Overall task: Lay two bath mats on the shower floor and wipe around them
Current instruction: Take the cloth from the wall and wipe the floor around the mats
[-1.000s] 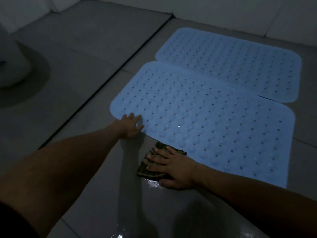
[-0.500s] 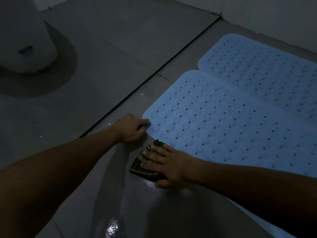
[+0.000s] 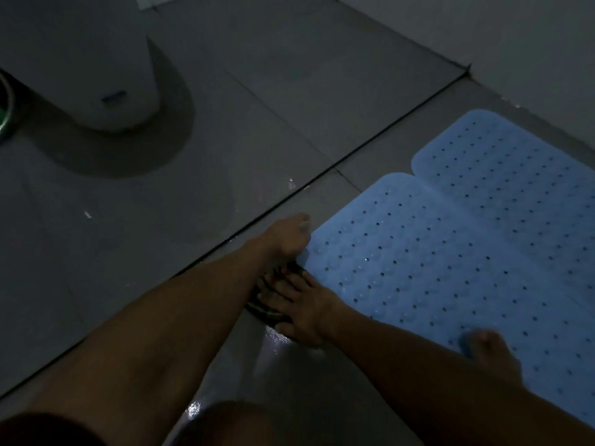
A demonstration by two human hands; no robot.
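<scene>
Dim shower floor: a person lifts a blue mat's corner with one hand and wipes beside it with a cloth under the other

The left hand (image 3: 285,235) has its fingers curled on the near-left corner of the near mat (image 3: 428,272), seemingly gripping the rim; the right hand (image 3: 302,305) lies flat with fingers spread, pressing a dark striped cloth (image 3: 262,305) onto wet tile just beside that corner. The far mat (image 3: 508,169) lies flat, its edge touching the near one, close to the wall (image 3: 531,37). The mats look like thin, floppy rubber with holes and suction bumps, light but likely clingy and slippery when wet, so a corner is the sensible hold. A foot (image 3: 489,347) rests on the near mat's near edge. A dark floor joint (image 3: 370,146) runs just left of the hands; beyond it open tile stretches to a white toilet base (image 3: 96,75), leaving room to sweep leftward
</scene>
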